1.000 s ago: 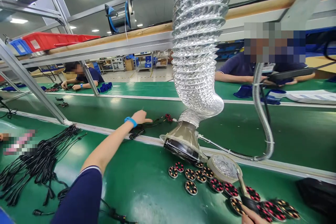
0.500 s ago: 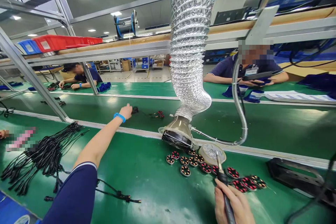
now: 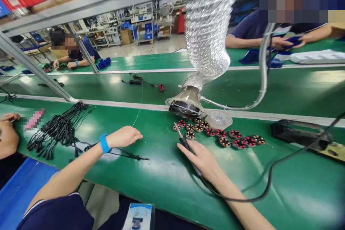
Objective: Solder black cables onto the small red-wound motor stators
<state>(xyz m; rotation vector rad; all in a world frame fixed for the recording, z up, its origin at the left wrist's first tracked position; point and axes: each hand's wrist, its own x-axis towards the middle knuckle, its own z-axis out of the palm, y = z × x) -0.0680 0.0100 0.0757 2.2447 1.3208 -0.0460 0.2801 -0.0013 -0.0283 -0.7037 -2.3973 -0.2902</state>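
Observation:
My left hand (image 3: 126,136) is closed in a pinch above the near green bench, on a thin solder wire (image 3: 138,115) that hangs down from above. Below it lies a black cable (image 3: 132,155) with bared ends. My right hand (image 3: 202,156) grips a soldering iron (image 3: 190,151), its tip pointing up and left beside the leftmost small round motor stators (image 3: 190,135). Several stators, with red or copper-coloured coils, lie to the right of the tip. Behind them sits a round, pale, translucent dish (image 3: 219,119).
A fume hood (image 3: 185,104) on a silver duct (image 3: 208,25) hangs over the stators. A bundle of black cables (image 3: 60,125) lies left. A stator with cable (image 3: 161,87) rests on the middle belt. A black holder (image 3: 296,134) stands right. Co-workers sit opposite; another person's arm (image 3: 8,133) is at left.
My left hand has come back from the middle belt, where a cabled stator now lies, to the near bench. My right hand has moved the soldering iron left, away from the dish. The view has tilted down.

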